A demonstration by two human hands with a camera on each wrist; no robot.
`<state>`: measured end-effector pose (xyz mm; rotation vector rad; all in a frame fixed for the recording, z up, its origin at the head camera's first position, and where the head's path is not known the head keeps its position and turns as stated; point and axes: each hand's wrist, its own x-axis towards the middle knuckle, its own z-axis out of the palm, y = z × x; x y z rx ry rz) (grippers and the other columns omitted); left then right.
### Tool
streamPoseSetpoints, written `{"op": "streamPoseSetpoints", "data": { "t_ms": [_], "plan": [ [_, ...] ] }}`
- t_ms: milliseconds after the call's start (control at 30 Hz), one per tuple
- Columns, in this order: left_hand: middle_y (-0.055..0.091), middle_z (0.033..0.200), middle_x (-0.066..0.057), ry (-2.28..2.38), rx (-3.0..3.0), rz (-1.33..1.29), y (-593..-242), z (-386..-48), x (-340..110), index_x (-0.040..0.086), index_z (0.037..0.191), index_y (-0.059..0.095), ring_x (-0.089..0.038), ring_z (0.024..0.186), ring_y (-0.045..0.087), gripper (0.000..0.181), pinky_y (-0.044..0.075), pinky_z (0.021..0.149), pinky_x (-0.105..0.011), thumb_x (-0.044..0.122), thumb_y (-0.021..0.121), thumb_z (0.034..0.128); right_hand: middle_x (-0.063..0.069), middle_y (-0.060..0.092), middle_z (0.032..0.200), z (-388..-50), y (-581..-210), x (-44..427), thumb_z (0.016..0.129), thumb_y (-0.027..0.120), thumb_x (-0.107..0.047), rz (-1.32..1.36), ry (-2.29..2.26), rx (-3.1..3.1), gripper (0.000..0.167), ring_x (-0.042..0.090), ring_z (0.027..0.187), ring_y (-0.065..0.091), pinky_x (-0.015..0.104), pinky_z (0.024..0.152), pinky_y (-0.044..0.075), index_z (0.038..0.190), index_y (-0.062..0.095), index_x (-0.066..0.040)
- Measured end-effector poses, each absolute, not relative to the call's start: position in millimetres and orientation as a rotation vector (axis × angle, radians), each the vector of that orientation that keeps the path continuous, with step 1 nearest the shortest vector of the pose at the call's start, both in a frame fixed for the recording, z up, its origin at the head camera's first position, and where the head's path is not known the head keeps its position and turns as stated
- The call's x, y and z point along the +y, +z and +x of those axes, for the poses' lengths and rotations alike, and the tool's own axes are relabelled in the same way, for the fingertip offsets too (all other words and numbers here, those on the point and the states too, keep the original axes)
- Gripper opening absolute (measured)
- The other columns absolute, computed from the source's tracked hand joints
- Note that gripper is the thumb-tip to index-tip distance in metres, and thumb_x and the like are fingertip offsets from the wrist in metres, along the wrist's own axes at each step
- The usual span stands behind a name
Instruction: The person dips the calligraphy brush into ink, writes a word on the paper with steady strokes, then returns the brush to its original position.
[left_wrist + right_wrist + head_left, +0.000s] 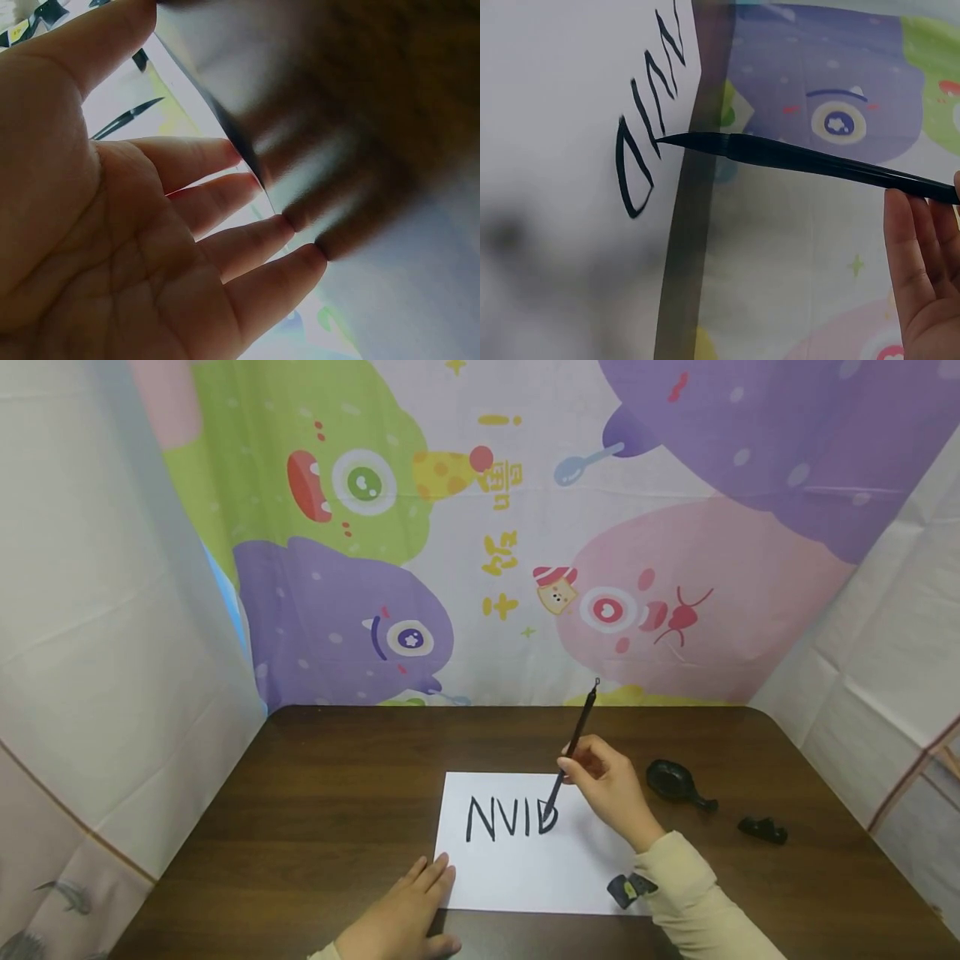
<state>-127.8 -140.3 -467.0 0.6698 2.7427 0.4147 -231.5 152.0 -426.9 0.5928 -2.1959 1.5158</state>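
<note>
White paper (525, 877) lies on the table, bearing the black brushed letters "NVID" (512, 818). My right hand (611, 785) pinches the shaft of a black brush (580, 727), which slants with its bristle end down at the "D". In the right wrist view the dark bristles (697, 142) point at the letters beside the fingers (907, 247); whether the tip touches the paper I cannot tell. My left hand (405, 906) rests at the paper's lower left edge, fingers extended; the left wrist view shows its palm (127, 247) and straight fingers.
A black oval dish with a handle (672, 779) and a small black brush rest (762, 830) are on the brown table (300, 827) at the right. A dark block (624, 890) sits on the paper's lower right corner, by the right sleeve. A cartoon-printed cloth (480, 652) hangs behind.
</note>
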Motion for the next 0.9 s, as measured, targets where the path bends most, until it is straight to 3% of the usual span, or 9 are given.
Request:
{"op": "streamPoseSetpoints", "data": {
  "t_ms": [233, 467, 633, 900],
  "plan": [
    [0.038, 0.155, -0.018, 0.410, 2.745, 0.670, -467.6, -127.8, -140.3, 0.000, 0.144, 0.045, -0.046, 0.140, 0.036, 0.085, 0.037, 0.109, -0.060, 0.046, 0.076, 0.0791, 0.024, 0.065, 0.088, -220.0, -404.0, 159.6, 0.086, 0.066, 0.009, 0.539, 1.562, -2.169, 0.010, 0.013, 0.070, 0.068, 0.030, 0.066, 0.061, 0.089, 0.057, 0.009],
    [0.038, 0.155, -0.019, 0.417, 2.737, 0.665, -467.1, -128.1, -140.3, 0.000, 0.144, 0.045, -0.047, 0.140, 0.036, 0.085, 0.036, 0.109, -0.061, 0.046, 0.076, 0.0793, 0.023, 0.067, 0.086, -222.9, -402.5, 169.6, 0.086, 0.066, 0.009, 0.529, 1.487, -2.154, 0.009, 0.016, 0.069, 0.069, 0.034, 0.063, 0.061, 0.090, 0.058, 0.010],
    [0.037, 0.155, -0.019, 0.413, 2.729, 0.662, -466.8, -128.7, -140.3, 0.000, 0.144, 0.045, -0.047, 0.140, 0.036, 0.085, 0.036, 0.109, -0.061, 0.046, 0.076, 0.0796, 0.017, 0.067, 0.081, -225.4, -407.7, 173.2, 0.086, 0.067, 0.008, 0.534, 1.367, -2.187, 0.009, 0.023, 0.069, 0.068, 0.029, 0.063, 0.060, 0.091, 0.061, 0.007],
    [0.038, 0.155, -0.019, 0.422, 2.733, 0.676, -466.6, -127.7, -140.5, -0.001, 0.144, 0.045, -0.047, 0.140, 0.036, 0.085, 0.036, 0.109, -0.061, 0.046, 0.076, 0.0795, 0.005, 0.068, 0.083, -243.1, -438.9, 184.1, 0.086, 0.071, 0.000, 0.539, 1.327, -2.204, 0.012, 0.004, 0.074, 0.065, 0.018, 0.067, 0.057, 0.094, 0.063, -0.005]
  ]
}}
